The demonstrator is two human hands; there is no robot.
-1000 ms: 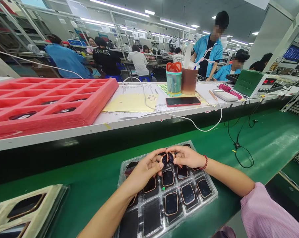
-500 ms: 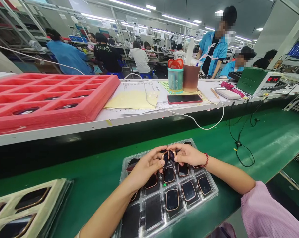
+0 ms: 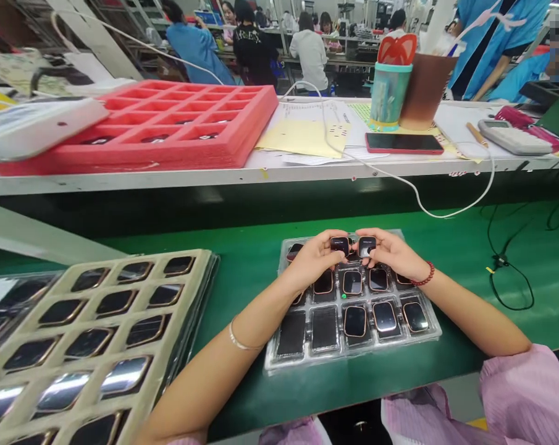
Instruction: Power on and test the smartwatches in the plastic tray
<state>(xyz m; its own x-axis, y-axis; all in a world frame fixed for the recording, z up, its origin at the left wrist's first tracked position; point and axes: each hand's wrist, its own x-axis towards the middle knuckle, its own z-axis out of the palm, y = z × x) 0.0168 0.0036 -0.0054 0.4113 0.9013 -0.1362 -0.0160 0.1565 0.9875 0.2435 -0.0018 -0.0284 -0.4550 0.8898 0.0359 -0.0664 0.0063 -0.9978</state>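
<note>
White device [image 3: 38, 133]: 1 pc, far L, partly over red foam tray.
Cream tray [image 3: 157, 270]: on green bench; 14 black-faced, gold-rimmed units in view, front ones cut off by pic edge; 3 per full row, some w/ bright glare.
Red foam tray [image 3: 177, 159]: 1, on white shelf; min. 3 dark pcs in its pockets.
L wrist: 1 pale bangle [image 3: 236, 337].
L hand [image 3: 316, 259]: gripping 1 unit btw thumb & fingers.
L unit [image 3: 339, 245]: above back of clear tray; black glossy face, rounded corners, thin gold rim, tilted up toward wearer.
Clear tray [image 3: 348, 348]: under both hands; front row 3 units + 2 dark pockets at L; back row mostly hidden by hands, count can't tell; 1 green dot [image 3: 344, 296].
R unit [image 3: 367, 246]: just beside L unit; same look, pale glare on glass.
Cups: 2, teal cup [image 3: 388, 102] & brown cup [image 3: 422, 96].
R hand [image 3: 397, 256]: thumb & fingers clamped on R unit; 1 red bead bracelet [image 3: 428, 275] at wrist.
Phone [image 3: 403, 143]: 1, on shelf.
Calculator [image 3: 515, 138]: 1, far R.
</note>
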